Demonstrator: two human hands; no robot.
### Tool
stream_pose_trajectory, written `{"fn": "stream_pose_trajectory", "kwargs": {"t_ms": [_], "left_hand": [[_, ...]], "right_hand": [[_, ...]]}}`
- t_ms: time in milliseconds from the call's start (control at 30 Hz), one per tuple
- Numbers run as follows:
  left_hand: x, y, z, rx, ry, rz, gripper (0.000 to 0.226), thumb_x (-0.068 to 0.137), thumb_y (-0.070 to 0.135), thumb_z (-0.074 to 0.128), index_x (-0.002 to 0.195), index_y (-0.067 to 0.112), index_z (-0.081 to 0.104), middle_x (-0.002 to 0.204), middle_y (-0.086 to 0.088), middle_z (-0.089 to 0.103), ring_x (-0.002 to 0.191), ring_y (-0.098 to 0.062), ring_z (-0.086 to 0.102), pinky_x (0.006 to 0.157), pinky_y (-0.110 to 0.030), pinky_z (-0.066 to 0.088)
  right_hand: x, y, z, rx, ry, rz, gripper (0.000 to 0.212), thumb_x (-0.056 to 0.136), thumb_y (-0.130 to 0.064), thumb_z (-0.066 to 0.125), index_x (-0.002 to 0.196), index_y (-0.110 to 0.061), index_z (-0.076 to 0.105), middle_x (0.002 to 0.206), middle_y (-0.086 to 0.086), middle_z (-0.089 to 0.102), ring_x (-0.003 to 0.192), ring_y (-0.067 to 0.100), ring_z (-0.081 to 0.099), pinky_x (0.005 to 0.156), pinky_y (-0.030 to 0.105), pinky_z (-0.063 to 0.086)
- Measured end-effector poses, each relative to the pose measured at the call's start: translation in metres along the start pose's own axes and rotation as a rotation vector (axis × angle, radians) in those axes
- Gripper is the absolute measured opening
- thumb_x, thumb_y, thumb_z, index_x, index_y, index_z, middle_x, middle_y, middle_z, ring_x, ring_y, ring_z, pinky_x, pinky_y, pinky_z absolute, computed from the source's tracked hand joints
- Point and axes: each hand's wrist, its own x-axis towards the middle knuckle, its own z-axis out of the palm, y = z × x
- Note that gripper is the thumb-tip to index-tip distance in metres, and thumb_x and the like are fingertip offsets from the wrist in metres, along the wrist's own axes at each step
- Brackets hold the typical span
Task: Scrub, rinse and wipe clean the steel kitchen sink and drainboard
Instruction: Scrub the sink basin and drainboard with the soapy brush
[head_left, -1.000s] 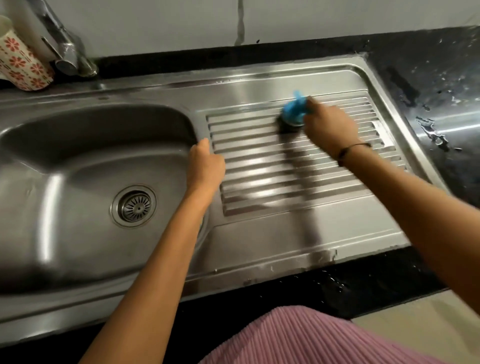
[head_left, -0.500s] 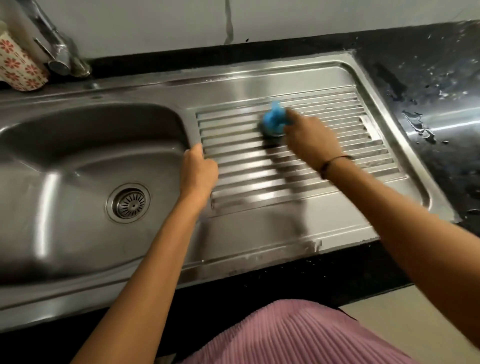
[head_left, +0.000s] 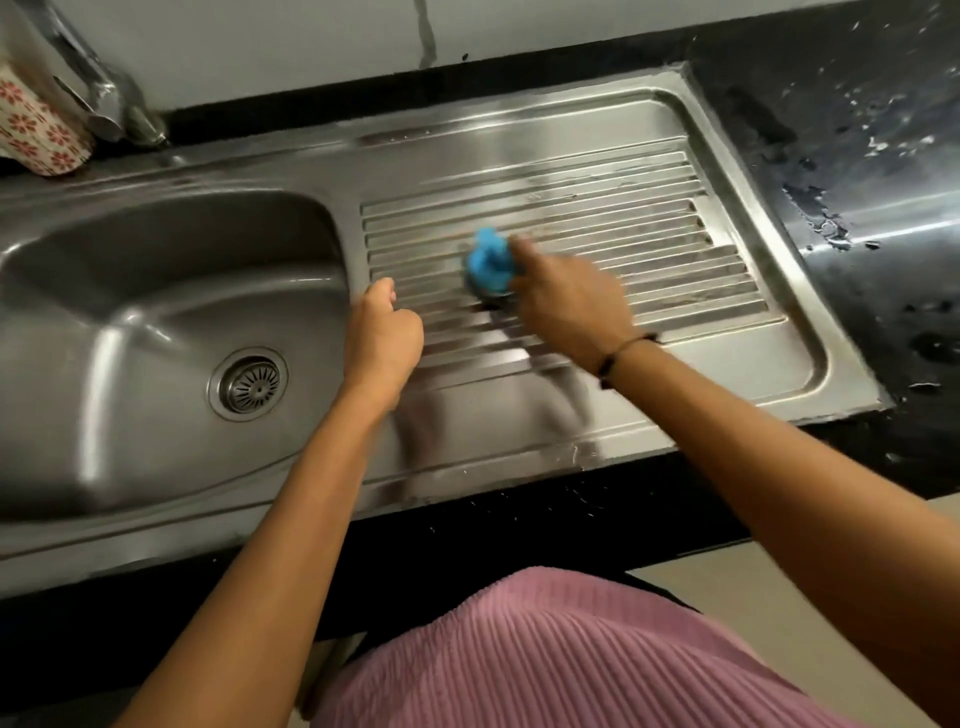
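While the right hand (head_left: 566, 299) is gripping a blue-handled scrubber (head_left: 488, 262) and pressing it against the ribbed drainboard (head_left: 675, 249), the left hand (head_left: 382, 338) is resting with fingers curled into a loose fist on the steel strip between basin and ribs, holding nothing visible. The scrubber is standing roughly upright, blue plastic handle pointing up and slightly away from the person, dark scouring pad facing down onto the ridges; hand and scrubber are motion-blurred, so the exact finger placement is not readable. The drainboard's long axis is running left to right, its pressed ridges lying parallel to that axis, tilting slightly in this view. It is forming the right half of a brushed stainless steel sink (head_left: 156, 291), whose rounded rectangular basin is sitting on the left with a circular slotted drain strainer (head_left: 249, 384) in its floor. A thin dark band (head_left: 618, 353) is circling the right wrist. A chrome tap (head_left: 98, 93) is rising at the back left, beside a cup with a red flower pattern (head_left: 36, 130). Water droplets are glistening on the black stone countertop (head_left: 857, 130) to the right.
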Motion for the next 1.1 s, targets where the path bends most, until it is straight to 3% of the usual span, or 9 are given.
{"fn": "stream_pose_trajectory", "kwargs": {"t_ms": [100,200,267,400,633,800,900,1000,1100], "left_hand": [[-0.010,0.003,0.015,0.037,-0.018,0.019,0.035,0.077,-0.002,0.030,0.102,0.001,0.054,0.118,-0.025,0.053,0.107,-0.040,0.049,0.087,-0.041,0.042],[-0.020,0.008,0.032,0.065,-0.047,0.034,0.048,0.084,-0.005,0.031,0.121,0.014,0.053,0.132,-0.006,0.048,0.121,-0.024,0.044,0.094,-0.027,0.032],[-0.024,0.012,0.037,0.068,-0.052,0.040,0.054,0.085,-0.005,0.030,0.136,0.010,0.042,0.142,-0.007,0.042,0.129,-0.022,0.038,0.100,-0.026,0.030],[-0.024,0.005,0.027,0.108,0.017,0.012,0.059,0.084,-0.003,0.033,0.141,0.011,0.037,0.145,-0.008,0.040,0.133,-0.021,0.036,0.112,-0.033,0.027],[-0.019,-0.025,-0.025,0.052,0.195,-0.030,0.043,0.084,-0.005,0.036,0.123,0.003,0.054,0.127,-0.015,0.055,0.119,-0.029,0.050,0.098,-0.035,0.039],[-0.001,-0.044,-0.087,-0.087,0.254,-0.098,0.053,0.088,-0.001,0.033,0.138,0.011,0.041,0.142,-0.006,0.044,0.130,-0.022,0.040,0.106,-0.031,0.032],[0.009,-0.069,-0.150,-0.181,0.336,-0.128,0.052,0.087,0.002,0.033,0.138,0.011,0.042,0.141,-0.009,0.045,0.128,-0.025,0.042,0.106,-0.039,0.036],[0.015,-0.102,-0.223,-0.242,0.434,-0.152,0.037,0.089,0.005,0.034,0.122,0.000,0.051,0.125,-0.024,0.052,0.107,-0.032,0.054,0.082,-0.039,0.048],[0.020,-0.130,-0.289,-0.324,0.521,-0.154,0.026,0.092,0.007,0.036,0.105,-0.001,0.057,0.097,-0.023,0.058,0.086,-0.031,0.055,0.052,-0.020,0.032]], "right_hand": [[-0.019,0.081,-0.031,-0.037,0.071,0.176,0.041,0.091,-0.020,0.045,0.132,-0.021,0.045,0.103,0.024,0.061,0.092,0.044,0.056,0.065,0.040,0.038],[-0.027,0.100,-0.039,-0.005,0.113,0.255,0.038,0.091,-0.019,0.044,0.128,-0.021,0.047,0.103,0.024,0.062,0.092,0.044,0.057,0.071,0.042,0.046],[-0.023,0.073,-0.025,0.063,0.081,0.172,0.041,0.090,-0.020,0.046,0.131,-0.020,0.046,0.099,0.023,0.063,0.089,0.043,0.057,0.066,0.042,0.043],[-0.010,-0.008,0.011,0.128,0.006,-0.032,0.037,0.093,-0.023,0.044,0.130,-0.020,0.042,0.098,0.016,0.063,0.087,0.038,0.057,0.060,0.035,0.030],[0.012,-0.038,0.017,0.327,-0.099,-0.147,0.039,0.091,-0.024,0.050,0.130,-0.025,0.050,0.112,0.012,0.064,0.103,0.036,0.056,0.073,0.035,0.041],[0.026,-0.106,0.024,0.506,-0.249,-0.189,0.051,0.085,-0.007,0.051,0.133,-0.024,0.050,0.076,-0.006,0.052,0.071,0.021,0.049,0.061,0.025,0.038],[0.045,-0.173,0.035,0.514,-0.302,-0.245,0.057,0.086,-0.004,0.049,0.139,-0.024,0.042,0.088,-0.002,0.053,0.063,0.011,0.047,0.053,0.019,0.039],[0.064,-0.260,0.046,0.545,-0.344,-0.360,0.064,0.089,-0.007,0.052,0.145,-0.027,0.029,0.121,0.009,0.053,0.080,0.014,0.052,0.055,0.014,0.041],[0.085,-0.352,0.054,0.598,-0.375,-0.461,0.066,0.088,-0.003,0.050,0.145,-0.028,0.028,0.122,0.010,0.053,0.073,0.014,0.055,0.046,0.017,0.045]]}}
